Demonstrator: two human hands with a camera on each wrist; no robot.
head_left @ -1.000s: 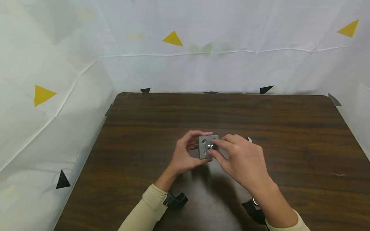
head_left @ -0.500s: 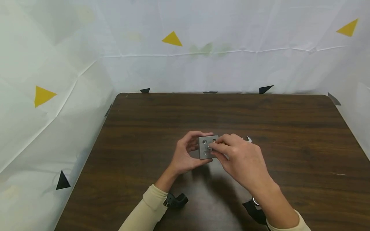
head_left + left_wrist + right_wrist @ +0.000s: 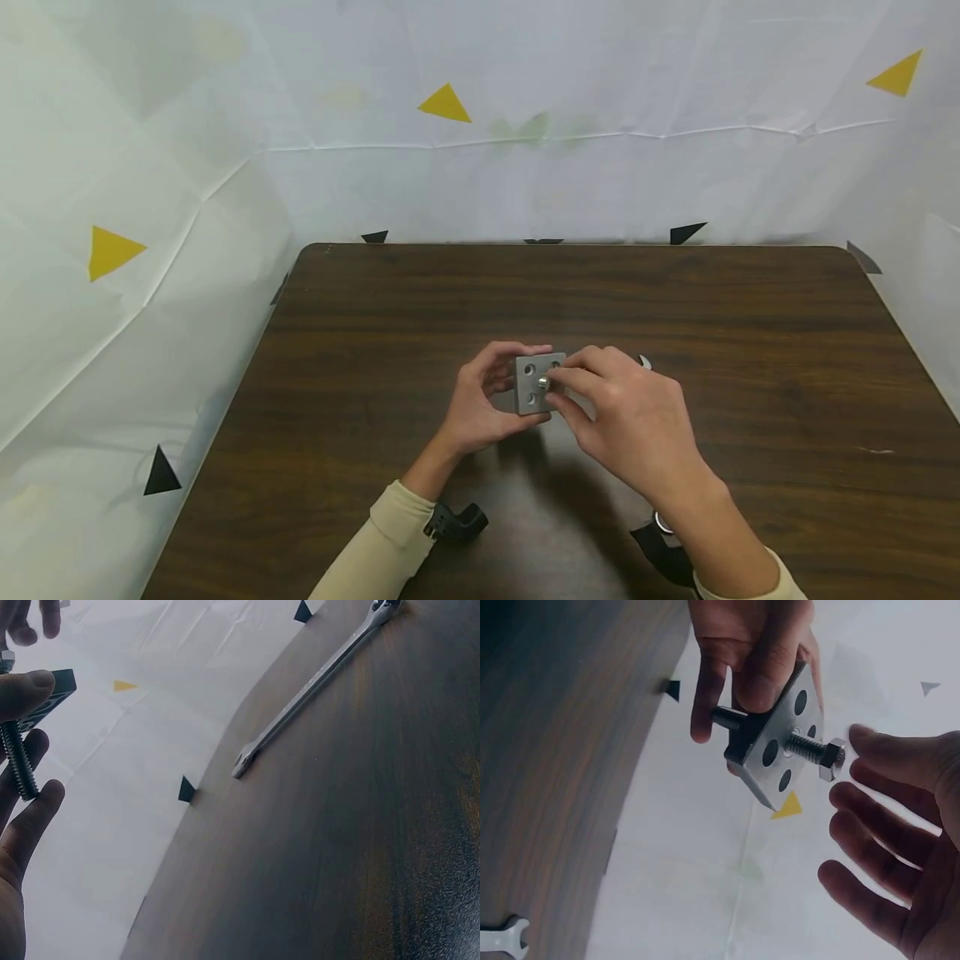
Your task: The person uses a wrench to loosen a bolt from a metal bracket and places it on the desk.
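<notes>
My left hand [image 3: 480, 400] grips the grey plate [image 3: 536, 383] by its edge above the desk [image 3: 750, 333] — a bolt [image 3: 810, 748] runs through its centre. My right hand [image 3: 630, 417], fingers loosely spread, touches the bolt's nut [image 3: 832, 759]; a wrench [image 3: 315, 686] lies just beyond.

A square grey metal plate [image 3: 784, 746] with four round holes is pinched on edge between thumb and fingers, a threaded bolt [image 3: 804, 747] passing through its centre with a hex nut [image 3: 831, 759] near the fingertips opposite.
</notes>
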